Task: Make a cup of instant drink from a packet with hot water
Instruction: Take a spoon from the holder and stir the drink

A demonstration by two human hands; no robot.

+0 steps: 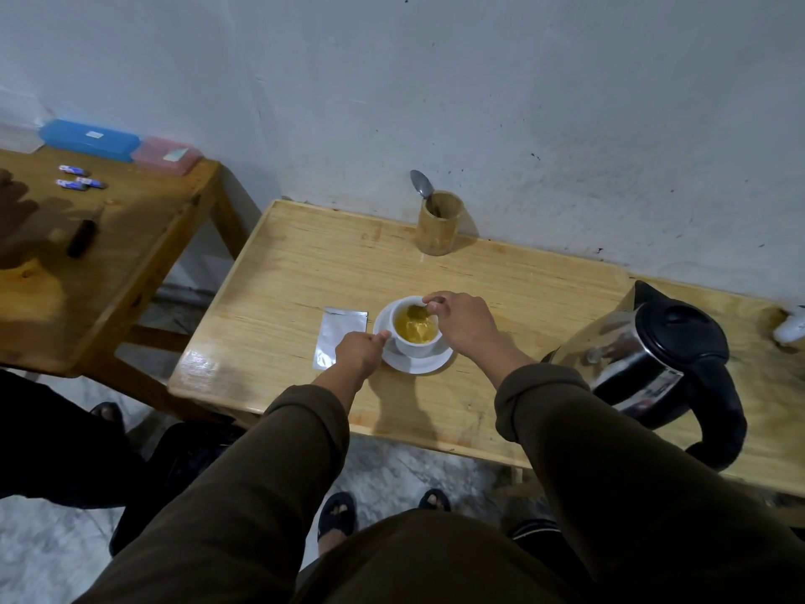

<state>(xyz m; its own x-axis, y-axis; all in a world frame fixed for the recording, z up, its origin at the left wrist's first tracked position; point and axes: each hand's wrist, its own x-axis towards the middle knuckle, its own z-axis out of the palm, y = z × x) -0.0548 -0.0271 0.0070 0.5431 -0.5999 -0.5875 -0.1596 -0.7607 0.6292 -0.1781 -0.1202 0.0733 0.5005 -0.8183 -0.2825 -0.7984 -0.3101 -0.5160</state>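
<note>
Head view: kettle right of cup.

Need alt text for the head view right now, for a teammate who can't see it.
The right hand holds a spoon in a white cup of yellow drink on a saucer, the left hand at the cup's side. A silver packet lies left, a kettle right.

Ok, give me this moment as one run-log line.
phase: stirring | right hand: spoon in cup | left hand: at cup side | drink: yellow, filled | packet: flat, left of saucer | kettle: right, lid shut
</note>
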